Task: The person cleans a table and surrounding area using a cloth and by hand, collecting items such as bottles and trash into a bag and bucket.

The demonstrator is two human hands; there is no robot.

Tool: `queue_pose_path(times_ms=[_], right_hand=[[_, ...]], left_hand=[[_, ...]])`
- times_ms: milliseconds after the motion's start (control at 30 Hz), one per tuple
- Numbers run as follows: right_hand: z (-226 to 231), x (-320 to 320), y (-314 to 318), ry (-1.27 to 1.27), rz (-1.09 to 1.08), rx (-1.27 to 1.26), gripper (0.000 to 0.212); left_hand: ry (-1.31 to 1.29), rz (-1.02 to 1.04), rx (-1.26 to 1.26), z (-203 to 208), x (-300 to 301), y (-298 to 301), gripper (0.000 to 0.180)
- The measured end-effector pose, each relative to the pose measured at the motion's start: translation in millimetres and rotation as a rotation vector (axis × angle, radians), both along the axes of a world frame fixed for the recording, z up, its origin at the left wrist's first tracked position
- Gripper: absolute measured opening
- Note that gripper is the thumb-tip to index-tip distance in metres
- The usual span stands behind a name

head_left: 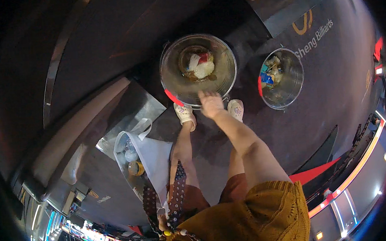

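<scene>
My right hand (211,104) reaches down to the near rim of a round metal bucket (173,73), its fingers stretched out over the rim and slightly smeared by motion. Nothing shows in that hand. Inside the bucket lie crumpled white and red waste (202,65) and some brownish wet residue. On my left hangs a white carrier bag (155,155), its mouth gaping, with clear plastic bottles and a jar-like container with a yellow-brown band (135,168) inside. My left hand (163,222), mostly hidden by a dotted scarf, is closed on the bag's strap near my waist.
To the right stands a second, smaller metal bucket (283,99) holding blue, green and pale rubbish. My feet in white clogs (185,114) stand against the nearer side of the large bucket. A dark printed carpet (330,69) covers the floor; large dark furniture (110,33) rises at the upper left.
</scene>
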State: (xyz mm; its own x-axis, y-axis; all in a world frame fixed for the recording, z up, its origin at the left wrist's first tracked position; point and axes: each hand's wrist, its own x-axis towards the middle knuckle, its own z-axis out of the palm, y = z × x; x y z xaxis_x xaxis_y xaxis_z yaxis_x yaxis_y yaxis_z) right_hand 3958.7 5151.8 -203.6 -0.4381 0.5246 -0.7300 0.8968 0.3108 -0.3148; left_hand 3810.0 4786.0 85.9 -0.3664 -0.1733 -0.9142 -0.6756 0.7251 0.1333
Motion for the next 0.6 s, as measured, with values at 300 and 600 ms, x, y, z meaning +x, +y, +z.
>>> queue_pose_path(times_ms=[300, 600], right_hand=[[-55.8, -52.7, -23.3, 0.209, -0.087, 0.169, 0.02], [71.9, 9.9, 32.5, 0.419, -0.351, 0.178, 0.011]], left_hand=[[0.013, -0.075, -0.022, 24.9, -22.7, 8.7, 0.025], [0.018, -0.097, 0.084, 29.7, -25.8, 15.0, 0.026]])
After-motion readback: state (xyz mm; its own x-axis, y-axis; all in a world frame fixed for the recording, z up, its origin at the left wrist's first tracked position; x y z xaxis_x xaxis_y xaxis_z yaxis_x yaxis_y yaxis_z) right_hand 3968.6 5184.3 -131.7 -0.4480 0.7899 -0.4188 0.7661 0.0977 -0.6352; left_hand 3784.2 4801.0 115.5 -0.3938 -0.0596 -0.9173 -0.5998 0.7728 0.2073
